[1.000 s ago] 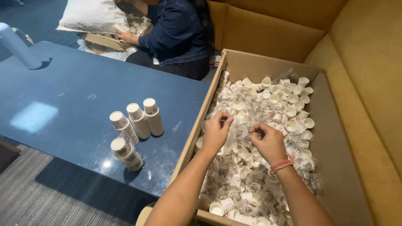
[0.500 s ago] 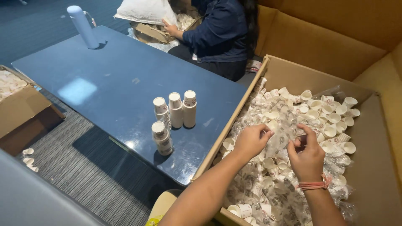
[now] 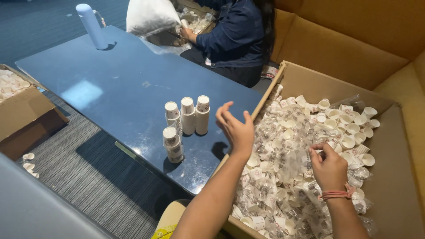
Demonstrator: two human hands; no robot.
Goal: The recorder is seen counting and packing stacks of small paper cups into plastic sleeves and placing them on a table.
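Note:
My left hand [image 3: 237,128] hovers with fingers spread and empty over the joint between the blue table [image 3: 110,88] and the cardboard box [image 3: 310,77]. It is just right of three upright stacks of small white paper cups [image 3: 188,115]; a fourth stack [image 3: 171,144] stands nearer me. My right hand [image 3: 328,167], with pink bands on the wrist, rests in the box on the loose paper cups [image 3: 341,128] and clear plastic wrap [image 3: 290,166]. Its fingers are curled down into the pile, and what they grip is hidden.
Across the table, a person in a dark blue top [image 3: 237,33] handles cups beside a white bag [image 3: 150,15]. A pale blue bottle [image 3: 91,25] stands at the far table corner. Another cardboard box with cups [image 3: 22,110] sits on the floor at left. A tan sofa [image 3: 354,40] backs the big box.
My left hand has lifted off the pile and moved left toward the table edge, opening its fingers. My right hand stays in the cups. The view has swung left.

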